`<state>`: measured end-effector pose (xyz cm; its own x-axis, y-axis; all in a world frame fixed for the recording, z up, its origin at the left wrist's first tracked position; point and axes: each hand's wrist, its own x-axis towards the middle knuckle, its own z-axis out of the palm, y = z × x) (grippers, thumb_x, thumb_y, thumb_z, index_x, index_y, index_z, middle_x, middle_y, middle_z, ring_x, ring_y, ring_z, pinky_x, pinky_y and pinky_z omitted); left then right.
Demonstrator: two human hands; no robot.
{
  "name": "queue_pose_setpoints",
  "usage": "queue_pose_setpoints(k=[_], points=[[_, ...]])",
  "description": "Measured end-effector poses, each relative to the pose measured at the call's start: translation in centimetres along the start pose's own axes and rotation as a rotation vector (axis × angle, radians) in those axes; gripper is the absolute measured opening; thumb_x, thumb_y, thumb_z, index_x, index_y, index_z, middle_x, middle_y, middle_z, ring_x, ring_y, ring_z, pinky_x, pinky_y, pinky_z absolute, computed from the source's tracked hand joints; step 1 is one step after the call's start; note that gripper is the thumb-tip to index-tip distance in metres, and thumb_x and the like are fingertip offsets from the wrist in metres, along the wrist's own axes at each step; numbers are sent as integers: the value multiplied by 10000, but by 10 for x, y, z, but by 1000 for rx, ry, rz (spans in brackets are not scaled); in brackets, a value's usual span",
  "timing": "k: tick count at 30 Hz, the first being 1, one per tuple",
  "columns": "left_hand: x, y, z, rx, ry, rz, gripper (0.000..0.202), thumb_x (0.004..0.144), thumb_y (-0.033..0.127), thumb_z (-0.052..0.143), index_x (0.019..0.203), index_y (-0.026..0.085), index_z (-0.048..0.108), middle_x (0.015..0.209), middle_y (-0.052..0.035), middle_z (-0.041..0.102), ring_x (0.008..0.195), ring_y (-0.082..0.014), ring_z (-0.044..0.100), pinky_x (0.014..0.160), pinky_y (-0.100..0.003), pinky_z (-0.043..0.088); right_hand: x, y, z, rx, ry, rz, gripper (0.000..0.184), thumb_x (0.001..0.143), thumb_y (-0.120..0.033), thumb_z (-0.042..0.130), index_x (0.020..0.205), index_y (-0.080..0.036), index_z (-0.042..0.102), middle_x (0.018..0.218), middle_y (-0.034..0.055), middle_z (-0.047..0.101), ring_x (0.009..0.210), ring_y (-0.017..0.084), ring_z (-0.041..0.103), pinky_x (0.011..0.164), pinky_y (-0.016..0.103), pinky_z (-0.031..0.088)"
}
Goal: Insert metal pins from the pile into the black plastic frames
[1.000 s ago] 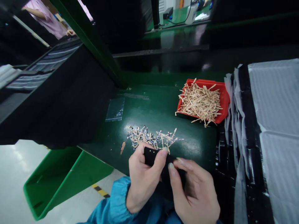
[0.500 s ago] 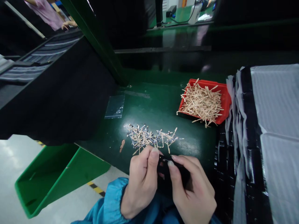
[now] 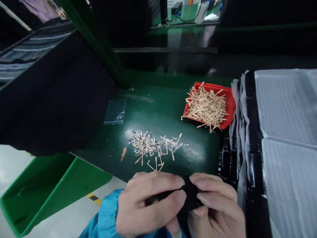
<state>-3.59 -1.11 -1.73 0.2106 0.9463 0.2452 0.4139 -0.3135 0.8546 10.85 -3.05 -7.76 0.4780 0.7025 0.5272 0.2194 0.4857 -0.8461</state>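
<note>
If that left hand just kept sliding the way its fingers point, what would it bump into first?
Probably the right hand: the left hand points rightward across the small black part both hold, fingertips almost meeting. Behind that stands the black stack layered with white sheets, though depth is hard to judge.

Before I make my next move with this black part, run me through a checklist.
1. Two-handed grip on the black part: ok, left hand and right hand both pinch it.
2. Part's face in view: cannot tell, fingers cover it.
3. Loose strips apart from the hands on the green bench: ok.
4. Strips contained in the red tray: not ok, a few overhang its near rim.
5. Right hand apart from the tray stack: cannot tell.
</note>
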Motion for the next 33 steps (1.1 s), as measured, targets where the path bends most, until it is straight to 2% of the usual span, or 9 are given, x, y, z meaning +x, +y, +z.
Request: queue_pose_setpoints(k=[4, 11, 14, 18, 22, 26, 28, 30, 33], points=[[2, 1, -13, -75, -187, 55, 369, 919, 144, 794, 1256, 293, 796, 1053, -55, 870, 894, -223, 853, 785, -231, 691, 1, -1, 2, 30, -26, -67, 189, 1000, -341, 719, 899, -208, 630, 963, -6, 691, 818, 134, 716, 655, 343, 648], [2, -5, -16, -34, -177, 196, 313, 930, 104, 765, 1202, 257, 791, 1007, -73, 872, 881, -239, 852, 775, -270, 701, -9, 1, 0, -50, -44, -114, 256, 1032, -300, 649, 796, -206, 613, 961, 15, 704, 818, 176, 738, 616, 397, 655], [1, -13, -12, 20, -159, 227, 169, 955, 156, 752, 1113, 198, 796, 887, -76, 866, 717, -215, 829, 665, -265, 690, -8, 1, 5, -89, -52, -190, 303, 1017, -174, 615, 716, -192, 584, 849, 7, 694, 763, 167, 712, 566, 364, 628], [2, -23, -5, 8, -147, 410, 142, 988, 127, 692, 1084, 132, 796, 1022, -106, 847, 725, -178, 802, 685, -278, 665, -5, 1, 10, -114, 75, -253, 344, 862, 79, 563, 620, -161, 516, 776, -6, 628, 707, 118, 613, 515, 293, 523], [-1, -21, -2, 22, -228, 376, 167, 972, 72, 691, 1109, 109, 779, 1086, -117, 837, 884, -179, 822, 815, -254, 664, -7, 2, 5, -116, 10, -219, 351, 706, 182, 497, 668, -164, 538, 795, -15, 609, 719, 120, 594, 549, 305, 510], [-4, -12, -12, 47, -316, 276, 230, 986, 35, 620, 1144, 142, 748, 1050, -65, 845, 858, -162, 826, 780, -228, 646, -6, 6, -1, -67, -60, -166, 334, 768, 153, 508, 706, -170, 569, 778, -8, 624, 689, 128, 592, 567, 309, 503], [20, -14, -21, 165, -409, 117, 222, 966, 22, 624, 1062, 160, 768, 919, -3, 838, 755, -133, 805, 702, -195, 612, -4, 10, -1, -112, -151, -73, 295, 862, 87, 545, 812, -184, 649, 829, 8, 690, 764, 159, 670, 667, 339, 576], [71, -22, -28, 334, -515, -28, 157, 954, 79, 672, 877, 154, 786, 790, 35, 794, 706, -115, 774, 679, -172, 581, -3, 15, 1, -201, -217, 34, 235, 934, -3, 599, 982, -199, 717, 976, 52, 755, 938, 200, 732, 839, 379, 617], [176, -35, -21, 483, -363, -86, 445, 1131, 259, 376, 1049, 54, 763, 1027, -34, 745, 953, -197, 766, 865, -293, 597, -5, 22, 5, -271, -181, 92, 172, 982, -103, 623, 1079, -194, 732, 1116, 96, 764, 1067, 213, 735, 953, 373, 598]])
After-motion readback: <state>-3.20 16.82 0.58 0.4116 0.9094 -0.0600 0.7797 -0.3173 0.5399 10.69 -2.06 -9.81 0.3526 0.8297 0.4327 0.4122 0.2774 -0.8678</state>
